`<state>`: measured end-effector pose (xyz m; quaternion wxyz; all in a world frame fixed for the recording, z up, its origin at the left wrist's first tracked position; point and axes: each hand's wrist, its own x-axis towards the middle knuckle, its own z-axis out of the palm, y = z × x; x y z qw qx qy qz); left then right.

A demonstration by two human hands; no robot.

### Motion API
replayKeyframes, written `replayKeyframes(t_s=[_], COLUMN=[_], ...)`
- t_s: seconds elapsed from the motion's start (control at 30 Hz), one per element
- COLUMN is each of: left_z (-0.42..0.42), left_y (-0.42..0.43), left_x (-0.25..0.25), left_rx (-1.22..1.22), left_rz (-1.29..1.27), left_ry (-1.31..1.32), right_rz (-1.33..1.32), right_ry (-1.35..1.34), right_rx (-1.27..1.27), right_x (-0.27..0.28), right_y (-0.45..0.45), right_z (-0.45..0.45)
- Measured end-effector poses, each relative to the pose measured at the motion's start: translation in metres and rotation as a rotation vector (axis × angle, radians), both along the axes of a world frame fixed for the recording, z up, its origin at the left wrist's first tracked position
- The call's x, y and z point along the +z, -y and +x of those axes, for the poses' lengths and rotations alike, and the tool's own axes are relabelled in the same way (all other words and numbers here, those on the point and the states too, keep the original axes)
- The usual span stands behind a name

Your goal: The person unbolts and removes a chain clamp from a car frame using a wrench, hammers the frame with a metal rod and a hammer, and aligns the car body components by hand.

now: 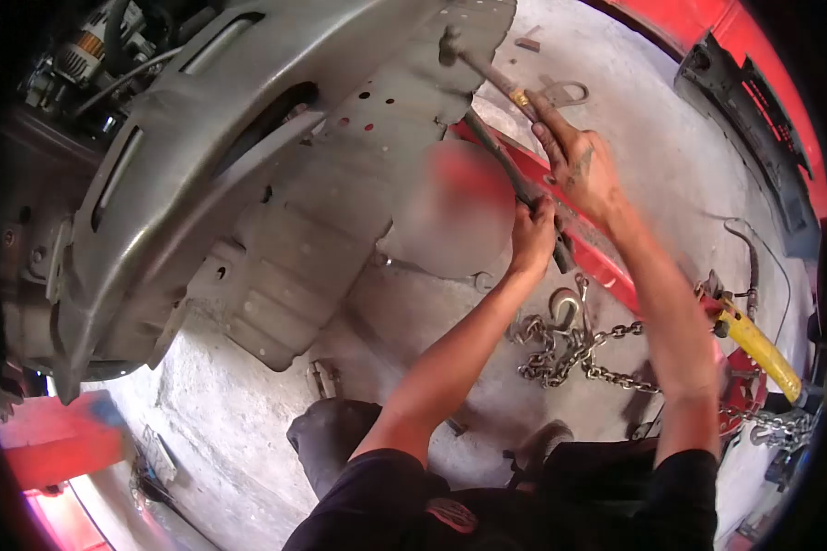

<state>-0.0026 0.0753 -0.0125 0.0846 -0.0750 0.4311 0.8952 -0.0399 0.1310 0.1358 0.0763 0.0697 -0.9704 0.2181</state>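
My right hand (586,174) is closed around the handle of a hammer (492,75). The hammer's head points up and left, over the edge of a grey sheet-metal panel (317,266) of a vehicle body. Lower down, my left hand (535,237) grips a dark metal bar (504,161). The bar slants up to the left, its far end by the panel's edge near some small holes; I cannot tell whether it touches. A blurred round patch hides part of the view left of my left hand.
A curved grey body part (170,138) fills the upper left. Below my hands, a chain (560,358) with a hook (565,305) lies on the concrete floor beside a red beam (606,266). A wrench (481,280), a yellow cylinder (761,354) and a dark bumper-like part (753,138) are around.
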Motion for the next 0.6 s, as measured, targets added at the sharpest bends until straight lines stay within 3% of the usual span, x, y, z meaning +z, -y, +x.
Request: replayKeyframes(t_s=[0.1, 0.13, 0.3, 0.43, 0.47, 0.57, 0.6], left_z=[-0.005, -0.003, -0.002, 0.0, -0.001, -0.002, -0.002], left_y=[-0.004, -0.003, 0.003, 0.003, 0.002, -0.004, -0.003], left_x=[-0.012, -0.014, 0.005, -0.001, -0.004, -0.008, -0.008], left_rx=[0.066, 0.068, 0.001, 0.013, -0.008, 0.148, 0.124], left_rz=[-0.025, -0.031, -0.058, -0.046, -0.019, -0.15, -0.153], left_ry=[-0.057, -0.065, -0.026, -0.059, -0.048, -0.206, -0.256], right_rz=[0.089, -0.019, -0.259, -0.379, -0.42, -0.058, 0.055], right_ry=[-0.083, 0.013, -0.125, -0.331, -0.168, -0.265, 0.037], right_rx=[0.021, 0.024, 0.05, 0.113, 0.03, 0.311, 0.227], right_x=[-0.06, -0.045, 0.012, -0.008, -0.012, -0.035, -0.029], right_y=[-0.021, -0.018, -0.004, -0.011, -0.008, -0.001, -0.003], right_z=[-0.009, -0.002, 0.023, 0.042, 0.052, 0.044, 0.049])
